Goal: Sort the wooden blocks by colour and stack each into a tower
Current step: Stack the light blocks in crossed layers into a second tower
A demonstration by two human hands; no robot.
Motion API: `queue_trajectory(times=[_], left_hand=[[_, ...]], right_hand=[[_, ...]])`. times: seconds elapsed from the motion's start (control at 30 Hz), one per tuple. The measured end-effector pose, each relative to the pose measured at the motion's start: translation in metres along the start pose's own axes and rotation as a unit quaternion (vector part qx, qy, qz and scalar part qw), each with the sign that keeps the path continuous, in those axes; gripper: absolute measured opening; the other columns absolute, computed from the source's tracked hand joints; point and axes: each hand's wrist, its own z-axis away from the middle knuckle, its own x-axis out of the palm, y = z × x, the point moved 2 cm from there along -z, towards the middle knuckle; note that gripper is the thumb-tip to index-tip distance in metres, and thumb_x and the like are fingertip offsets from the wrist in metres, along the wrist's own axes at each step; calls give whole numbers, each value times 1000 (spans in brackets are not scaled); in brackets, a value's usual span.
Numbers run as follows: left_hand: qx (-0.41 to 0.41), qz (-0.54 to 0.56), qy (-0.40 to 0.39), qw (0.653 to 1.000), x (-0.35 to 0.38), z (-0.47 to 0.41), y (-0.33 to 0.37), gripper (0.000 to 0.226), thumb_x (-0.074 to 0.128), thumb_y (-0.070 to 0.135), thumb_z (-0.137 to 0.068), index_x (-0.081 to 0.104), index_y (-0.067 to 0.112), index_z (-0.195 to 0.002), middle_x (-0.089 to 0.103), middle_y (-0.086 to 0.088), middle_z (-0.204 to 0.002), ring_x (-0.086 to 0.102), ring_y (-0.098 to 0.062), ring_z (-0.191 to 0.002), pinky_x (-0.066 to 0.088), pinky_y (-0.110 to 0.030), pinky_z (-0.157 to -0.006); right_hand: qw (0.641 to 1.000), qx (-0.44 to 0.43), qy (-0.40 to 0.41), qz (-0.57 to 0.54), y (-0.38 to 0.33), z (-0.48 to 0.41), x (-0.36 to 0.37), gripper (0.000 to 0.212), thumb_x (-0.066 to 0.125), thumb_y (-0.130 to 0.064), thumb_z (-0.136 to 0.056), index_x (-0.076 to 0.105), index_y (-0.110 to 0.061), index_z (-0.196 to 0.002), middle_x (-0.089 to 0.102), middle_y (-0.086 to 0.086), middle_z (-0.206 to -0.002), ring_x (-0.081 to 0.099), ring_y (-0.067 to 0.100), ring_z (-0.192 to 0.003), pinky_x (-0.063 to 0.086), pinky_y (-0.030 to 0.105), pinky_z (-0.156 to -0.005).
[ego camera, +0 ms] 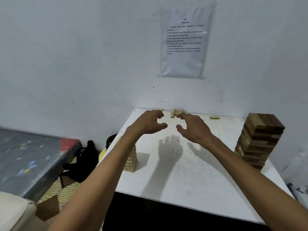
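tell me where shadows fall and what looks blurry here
Head view: the left hand and right hand cast soft shadows on the white table beneath them; the light tower throws a shadow rightward; the dark tower and mattress look motion-smeared; text on the wall sheet is unreadably soft.

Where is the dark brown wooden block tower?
Head view: the dark brown wooden block tower stands at the white table's right edge, right of the right hand.

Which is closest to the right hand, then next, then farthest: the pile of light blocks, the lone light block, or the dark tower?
1. The pile of light blocks, just beyond the right hand, at its fingertips.
2. The lone light block, farther right along the back edge of the table.
3. The dark tower, at the table's right edge.
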Motion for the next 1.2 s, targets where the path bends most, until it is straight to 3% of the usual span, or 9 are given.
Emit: queue_trajectory(times=[0.13, 0.33, 0.47, 0.63, 0.9, 1.03, 1.2], left_hand=[[-64, -19, 23, 998, 23, -36, -3, 60, 65, 34, -97, 46, 16, -151, 52, -3, -152, 49, -24, -138, 44, -40, -111], [-142, -30, 66, 987, 61, -100, -26, 54, 56, 31, -101, 43, 20, -152, 51, -6, -151, 45, -27, -141, 42, -43, -109], [-185, -25, 82, 979, 80, -147, -59, 50, 54, 29, -101, 45, 25, -150, 54, -8, -146, 49, -30, -136, 43, -44, -106], [-236, -8, 122, 964, 104, -205, -86, 47, 49, 29, -103, 44, 25, -151, 50, -11, -147, 46, -35, -136, 37, -47, -107], [-231, -14, 209, 950, 133, -253, -111, 30, 50, 35, -103, 56, 27, -131, 61, -6, -131, 48, -32, -128, 35, -47, -101], [-228, -53, 233, 944, 140, -258, -120, 31, 51, 49, -101, 62, 29, -123, 65, -2, -125, 51, -29, -122, 35, -46, -97], [-238, -68, 254, 935, 148, -260, -119, 35, 53, 56, -98, 66, 29, -116, 65, 0, -118, 51, -28, -115, 35, -47, -95]], right_hand=[[1000, 7, -22, 10, 20, -30, 8, 47, 60, -37, -98, 53, -24, -142, 64, 5, -134, 53, 27, -129, 50, 41, -95], [999, 20, -42, 10, 47, -82, 36, 56, 61, -46, -98, 50, -20, -146, 55, 5, -148, 47, 30, -138, 46, 46, -105], [998, 29, -38, 49, 62, -119, 68, 45, 57, -39, -100, 51, -17, -139, 59, 11, -135, 46, 33, -131, 47, 42, -95], [997, 45, -8, 67, 81, -163, 114, 45, 56, -40, -99, 51, -18, -138, 58, 7, -134, 42, 32, -129, 47, 45, -92], [991, 25, 81, 102, 100, -203, 152, 47, 67, -51, -87, 67, -17, -120, 68, 7, -111, 52, 31, -108, 44, 41, -78], [988, 14, 125, 92, 106, -209, 161, 30, 71, -43, -86, 72, -18, -103, 69, 5, -95, 53, 29, -97, 43, 38, -69], [982, 8, 159, 102, 105, -202, 164, 17, 76, -27, -85, 71, -20, -100, 69, 2, -84, 53, 26, -90, 39, 36, -67]])
